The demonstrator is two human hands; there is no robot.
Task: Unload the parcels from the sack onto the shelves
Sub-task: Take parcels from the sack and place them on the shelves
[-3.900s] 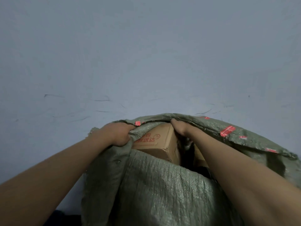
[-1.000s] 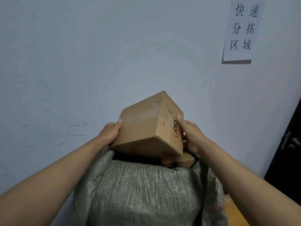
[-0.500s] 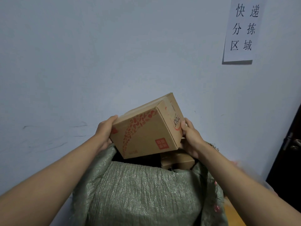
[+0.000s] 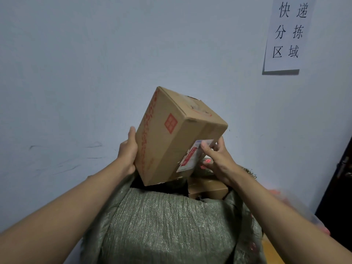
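Parcel in your hands: a brown cardboard box [image 4: 177, 138], tilted with one corner low, held up in the air just above the mouth of the sack and clear of it.
Box markings: red print runs down the long face turned to your left, a red square stamp sits near its upper edge, and a white and red shipping label [image 4: 192, 157] is stuck on the face turned to your right.
Your left hand [image 4: 128, 152]: flat against the box's left face, palm on the cardboard, fingers straight and pointing up along the side; it presses and supports rather than wraps.
Your right hand [image 4: 219, 159]: at the low right end of the box, thumb laid on the shipping label and the fingers curled behind the edge, so it grasps the box.
Box relative to hands: it sits between the two, your left at mid-height on one side, your right lower on the other.
Sack [image 4: 171, 225]: green woven fabric, standing open directly under the box, its near wall between your forearms.
Still in the sack: a second cardboard box [image 4: 208, 188] shows at the mouth, just below your right hand.
Wall [image 4: 95, 63]: pale, with dark scuffs at the left, right behind the sack.
Sign [image 4: 287, 33]: a white sheet with black Chinese characters, high on the wall at the right.
Far right: a dark door edge [image 4: 341, 187].
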